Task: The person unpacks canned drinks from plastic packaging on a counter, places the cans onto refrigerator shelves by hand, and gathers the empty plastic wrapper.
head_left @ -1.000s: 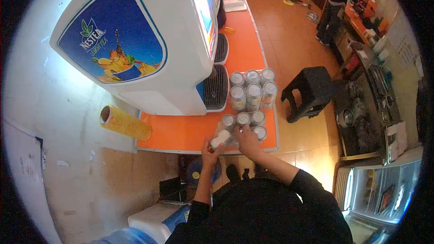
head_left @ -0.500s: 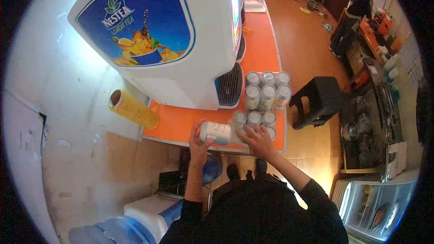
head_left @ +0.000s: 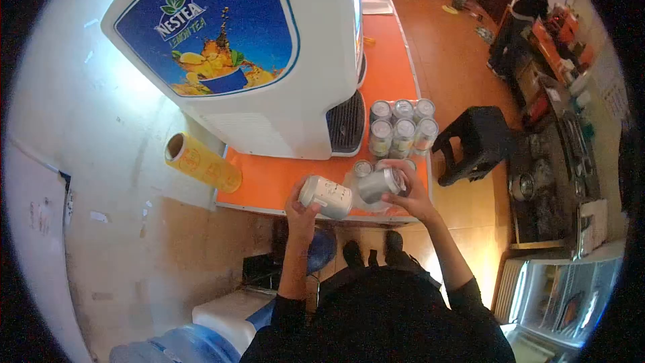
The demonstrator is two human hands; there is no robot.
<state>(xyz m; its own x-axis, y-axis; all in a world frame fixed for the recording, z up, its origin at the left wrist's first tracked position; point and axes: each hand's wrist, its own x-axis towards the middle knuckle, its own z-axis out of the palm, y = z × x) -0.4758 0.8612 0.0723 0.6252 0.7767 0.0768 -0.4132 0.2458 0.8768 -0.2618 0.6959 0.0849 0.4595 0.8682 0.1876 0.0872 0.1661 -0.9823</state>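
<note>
A silver can with a white, handwritten label lies on its side in my left hand, whose fingers wrap round its left end. Close beside it, my right hand grips a second silver can, tilted with one end toward my palm. Both cans are held over the front of the orange counter. Behind the right hand, more cans show in part, among them one silver can. Farther back stands a stacked group of silver cans. The writing is too small to read.
A large white drink dispenser stands at the counter's left. A yellow roll leans out by the wall. Right of the counter is a black stool. A person in dark clothes stands far back right. A glass-fronted fridge is at lower right.
My right hand has taken hold of a can from the near group and lifted and tilted it. The left hand still holds the labelled can, now slightly more turned. The view has shifted a little.
</note>
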